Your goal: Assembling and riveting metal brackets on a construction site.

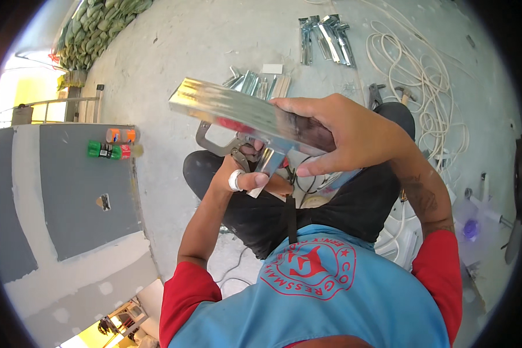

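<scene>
A shiny metal channel (226, 108) is raised in front of my lap, tilted down toward the right. My right hand (345, 130) wraps its right end, thumb below and fingers over the top. Beneath it, my left hand (245, 174) closes around locking C-clamp pliers (206, 139), whose curved jaw sticks out to the left. A narrow metal strip (268, 163) slants down from the channel, against my left thumb. The channel hides part of my left fingers, and I cannot tell whether the clamp bites on the metal.
Cut metal pieces (255, 83) lie on the floor just beyond, with another group (329, 39) farther off. Coiled white cable (388, 46), pliers (376, 94) and a hammer (405, 94) are to the right. Two plastic bottles (109, 149) lie at left by grey panels (81, 185). Stacked sacks (95, 35) stand far left.
</scene>
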Demonstrator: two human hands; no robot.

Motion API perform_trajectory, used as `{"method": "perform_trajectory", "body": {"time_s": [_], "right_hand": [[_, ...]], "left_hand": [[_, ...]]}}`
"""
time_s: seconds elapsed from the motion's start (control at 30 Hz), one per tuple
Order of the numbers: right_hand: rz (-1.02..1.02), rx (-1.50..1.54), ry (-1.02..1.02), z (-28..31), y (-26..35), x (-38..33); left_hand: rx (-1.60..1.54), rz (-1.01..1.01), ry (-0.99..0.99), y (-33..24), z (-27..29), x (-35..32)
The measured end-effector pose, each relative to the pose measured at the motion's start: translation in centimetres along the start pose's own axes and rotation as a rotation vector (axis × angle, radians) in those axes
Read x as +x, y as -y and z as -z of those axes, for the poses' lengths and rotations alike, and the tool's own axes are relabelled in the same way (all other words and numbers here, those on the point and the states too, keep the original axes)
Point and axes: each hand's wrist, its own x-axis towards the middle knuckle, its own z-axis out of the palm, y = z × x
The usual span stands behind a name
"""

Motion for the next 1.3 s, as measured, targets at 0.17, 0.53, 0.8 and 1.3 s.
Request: {"method": "perform_trajectory", "body": {"time_s": [0.17, 0.53, 0.8, 1.3], "right_hand": [[-0.011, 0.216, 0.139, 0.2, -1.2, 0.5], [-0.147, 0.337, 0.047, -1.7, -2.0, 0.2], [-0.255, 0.431, -0.002, -1.5, -3.0, -0.6], [-0.594, 0.569, -0.083, 0.8, -4.9, -2.3]], "left_hand": [[-0.010, 0.026, 0.065, 1.5, 1.0, 0.3], [-0.087, 0.033, 0.036, 1.6, -2.3, -0.3], [-0.162, 0.113, 0.039, 2.1, -3.2, -0.4], [0.405, 0.367, 0.146, -4.9, -1.3, -1.9]]}}
